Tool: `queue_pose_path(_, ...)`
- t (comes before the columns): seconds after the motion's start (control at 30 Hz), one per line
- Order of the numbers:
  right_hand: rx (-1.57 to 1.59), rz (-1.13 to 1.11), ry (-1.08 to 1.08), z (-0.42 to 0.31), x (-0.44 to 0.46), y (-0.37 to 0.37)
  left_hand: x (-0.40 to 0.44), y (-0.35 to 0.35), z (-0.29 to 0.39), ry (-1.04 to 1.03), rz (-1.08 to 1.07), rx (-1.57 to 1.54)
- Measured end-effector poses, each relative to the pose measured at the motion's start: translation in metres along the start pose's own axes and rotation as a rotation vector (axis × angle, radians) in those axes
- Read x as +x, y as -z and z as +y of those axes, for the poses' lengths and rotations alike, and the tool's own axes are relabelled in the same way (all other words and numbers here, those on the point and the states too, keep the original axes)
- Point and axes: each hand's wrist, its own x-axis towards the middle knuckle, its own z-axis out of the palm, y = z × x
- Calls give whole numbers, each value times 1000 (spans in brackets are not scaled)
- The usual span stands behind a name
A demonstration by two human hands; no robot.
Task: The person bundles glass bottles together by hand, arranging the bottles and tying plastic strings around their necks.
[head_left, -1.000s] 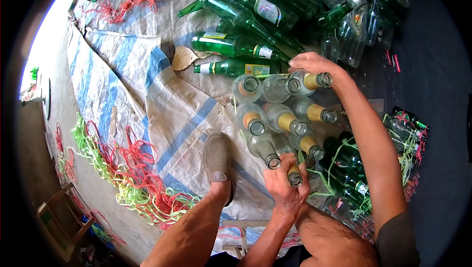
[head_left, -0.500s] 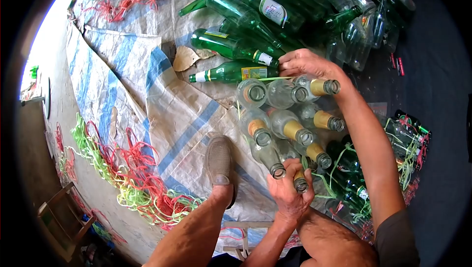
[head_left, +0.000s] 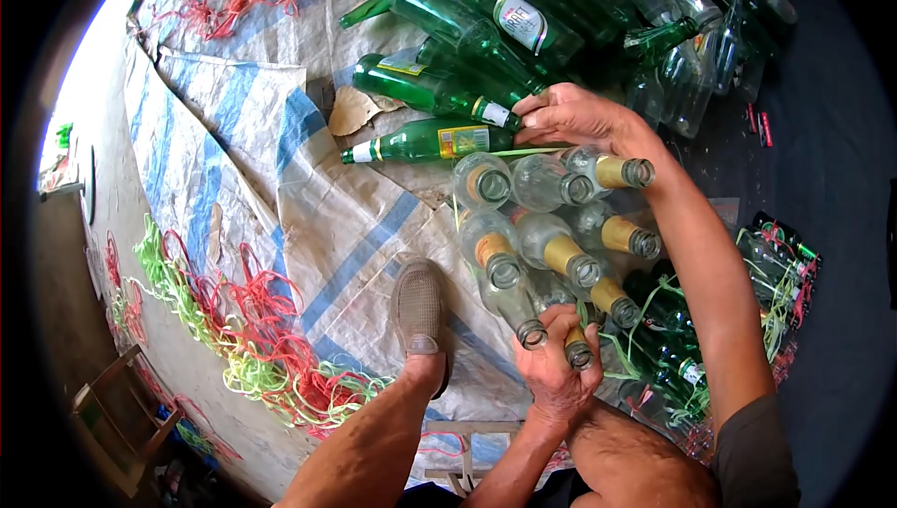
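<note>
A bundle of clear glass bottles (head_left: 551, 237), several with gold neck foil, stands between my arms, mouths tilted toward me. Green plastic string (head_left: 533, 150) runs along its far side. My left hand (head_left: 558, 363) is closed around the neck of the nearest clear bottle (head_left: 578, 349). Beyond the bundle, my right hand (head_left: 579, 119) has its fingers curled together, the fingertips against the mouth end of a green bottle (head_left: 425, 87); what they grip, if anything, is hidden. Another green bottle (head_left: 411, 142) lies just in front of it.
A heap of green bottles (head_left: 523, 22) and clear bottles (head_left: 687, 87) lies at the back. Bundled green bottles (head_left: 659, 349) stand by my right leg. A striped plastic sheet (head_left: 346, 228) covers the floor, with tangled red and green string (head_left: 262, 340) on the left and a dry leaf (head_left: 352, 111).
My right hand has moved slightly left and away from me, and the two nearest green bottles have shifted left. The clear bundle has tilted slightly right and toward me, with my left hand following.
</note>
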Motion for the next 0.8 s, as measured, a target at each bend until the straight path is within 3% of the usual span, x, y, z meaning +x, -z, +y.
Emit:
queue_pose_path(0.2,-14,-7,65,3,-1,1,1,-1,3,-1,9,0)
queue_pose_path(0.43,-154,178,157,1,-38,6,-2,-1,-1,-25,23,7)
queue_pose_path(0.6,-480,452,607,-27,-133,-48,-2,3,0,-69,-1,42)
queue_pose_path(0.67,-717,419,606,-43,-173,-87,-4,4,-1,-65,-5,36)
queue_pose_path(0.7,-853,391,777,-41,-176,-100,-4,4,-1,-64,-8,44)
queue_pose_path(0.77,-1307,436,915,-43,-177,-116,-6,4,0,-62,-11,58)
queue_pose_path(0.8,-1378,462,934,-41,-174,-119,-6,4,1,-59,-17,66)
